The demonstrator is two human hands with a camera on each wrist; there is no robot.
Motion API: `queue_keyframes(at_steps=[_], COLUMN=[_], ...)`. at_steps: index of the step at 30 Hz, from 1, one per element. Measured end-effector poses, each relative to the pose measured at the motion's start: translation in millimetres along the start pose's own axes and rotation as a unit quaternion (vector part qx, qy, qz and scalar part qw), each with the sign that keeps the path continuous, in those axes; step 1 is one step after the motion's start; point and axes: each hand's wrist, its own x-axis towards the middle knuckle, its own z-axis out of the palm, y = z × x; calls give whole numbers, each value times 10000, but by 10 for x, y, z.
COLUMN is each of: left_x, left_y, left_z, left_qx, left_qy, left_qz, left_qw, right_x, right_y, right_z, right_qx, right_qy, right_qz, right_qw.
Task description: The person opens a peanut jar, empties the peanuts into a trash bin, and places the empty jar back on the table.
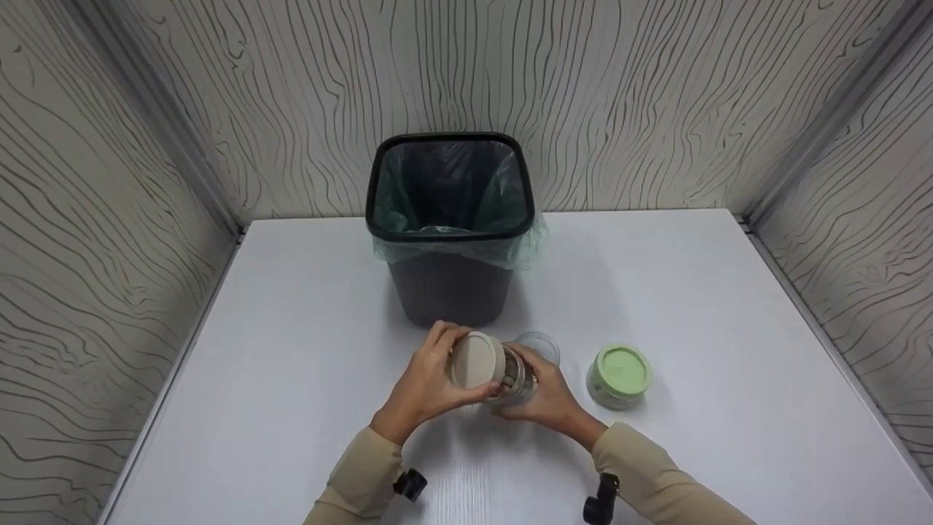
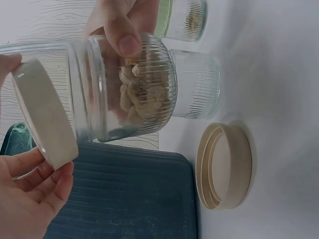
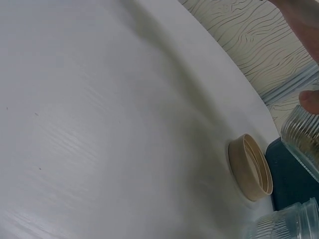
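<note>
My left hand (image 1: 426, 383) holds a round beige lid (image 1: 474, 361) by its edge, thumb on one side and fingers on the other. The lid stands tilted off the mouth of a ribbed glass jar (image 2: 149, 99), its lower edge close to the rim. My right hand (image 1: 550, 397) grips that jar around its side. Lumpy brown pieces, like nuts, lie in its lower part. Just behind my right hand is an uncovered clear glass jar (image 1: 538, 344) on the table. A second beige lid (image 2: 232, 167) rests on the table, inner side up, hidden in the head view.
A dark bin (image 1: 455, 288) with a green bag liner stands at the back middle, just beyond my hands. Right of my right hand is a glass jar with a green lid (image 1: 625, 370). Patterned walls (image 1: 466, 65) enclose the white table (image 1: 291, 328).
</note>
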Motion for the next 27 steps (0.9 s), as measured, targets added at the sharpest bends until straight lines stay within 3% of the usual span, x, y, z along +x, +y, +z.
queue_keyframes(at_steps=[8, 21, 27], left_x=[-54, -128, -153], left_y=[-62, -181, -228], left_z=[-20, -16, -16], left_qx=[-288, -616, -553], left_qy=[29, 380, 412], left_qz=[-47, -99, -204], left_qw=[9996, 9973, 9974], right_x=[2, -24, -28], right_y=[-10, 32, 10], right_z=[-6, -19, -23], right_qx=[229, 173, 208], right_qy=[-42, 116, 103], right_qz=[179, 121, 322], right_qw=[9996, 9997, 9992])
